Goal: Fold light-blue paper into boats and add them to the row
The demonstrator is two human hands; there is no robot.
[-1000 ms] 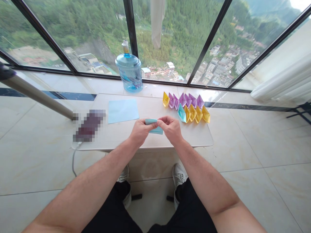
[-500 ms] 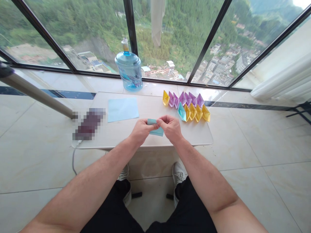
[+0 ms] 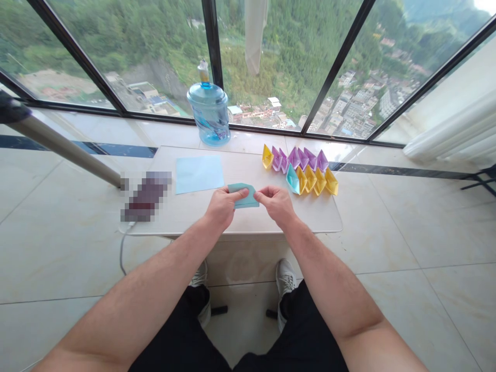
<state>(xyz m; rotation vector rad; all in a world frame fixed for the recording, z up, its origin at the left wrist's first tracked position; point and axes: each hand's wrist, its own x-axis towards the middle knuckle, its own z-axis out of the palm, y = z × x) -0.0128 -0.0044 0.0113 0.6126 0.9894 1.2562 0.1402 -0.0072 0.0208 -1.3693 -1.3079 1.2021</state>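
Observation:
A small piece of folded light-blue paper (image 3: 245, 200) is held over the near part of the table. My left hand (image 3: 223, 206) grips its left end, thumb on top and fingers beneath. At its right edge my right hand (image 3: 276, 202) pinches the corner between thumb and forefinger. The paper's upper right corner is cut by a slanting fold. A flat light-blue sheet (image 3: 199, 173) lies on the table to the left. Folded paper boats stand in two rows at the right: purple boats (image 3: 307, 157), yellow boats (image 3: 319, 181) and one turquoise boat (image 3: 293, 180).
The low white table (image 3: 155, 227) stands before my knees. A blurred-out object (image 3: 146, 196) with a cable (image 3: 121, 253) lies at its left. Behind it, a large blue water bottle (image 3: 210, 116) stands by the window. A slanting pole (image 3: 70, 139) is at far left.
My hands have moved slightly apart. More of the folded paper shows, turned closer to level, with its slanted corner now visible. The view has shifted a little.

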